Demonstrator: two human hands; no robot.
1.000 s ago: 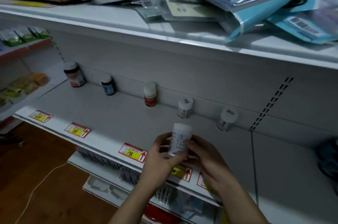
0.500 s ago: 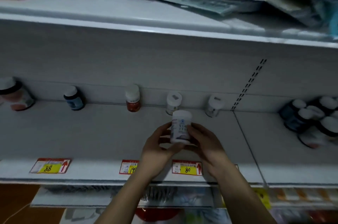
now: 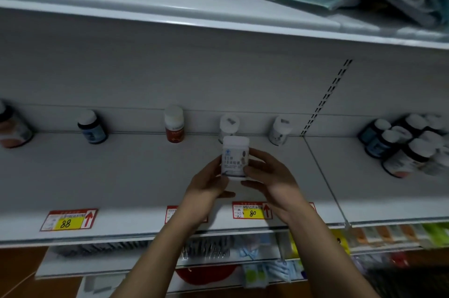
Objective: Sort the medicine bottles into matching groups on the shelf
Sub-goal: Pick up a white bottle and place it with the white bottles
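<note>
Grip: left grip (image 3: 206,184) and right grip (image 3: 273,176) clasp the white bottle (image 3: 235,159) upright above the shelf (image 3: 121,176).
Risk: two look-alike bottles (image 3: 279,131) stand just beyond; a misread label may put it in the wrong group.

Shelf-edge price tags (image 3: 68,220) read 88 and 80.

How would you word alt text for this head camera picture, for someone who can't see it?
A left hand and a right hand hold a white medicine bottle upright above a grey shop shelf. Five single bottles stand spaced along its back wall, and a cluster of dark bottles crowds the right bay.
</note>
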